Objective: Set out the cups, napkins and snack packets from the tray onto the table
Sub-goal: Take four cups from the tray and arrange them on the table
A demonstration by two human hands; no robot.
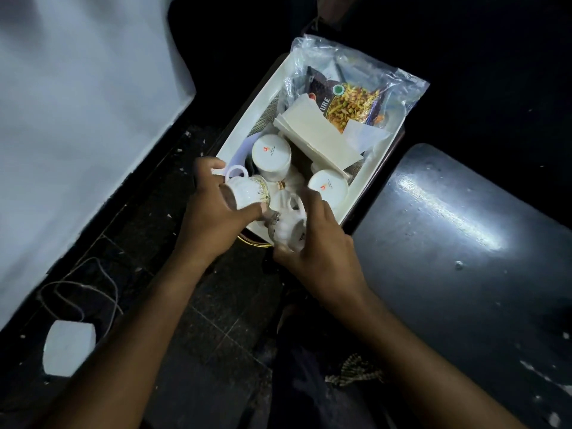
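A white tray (257, 97) lies ahead of me. At its far end sits a snack packet (349, 102) inside a clear plastic bag. Folded cream napkins (312, 131) lie across its middle. Two upturned white cups, one (271, 154) on the left and one (328, 187) on the right, rest in the near half. My left hand (213, 212) grips a white gold-trimmed teacup (246, 191), tipped on its side at the tray's near left corner. My right hand (322, 243) holds a second white teacup (288, 226) at the near edge.
A dark glossy table (458, 243) with a bright glare stands to the right of the tray. A pale wall (77, 119) fills the left. On the dark tiled floor lie a white block (69, 346) and a loose cord (86, 289).
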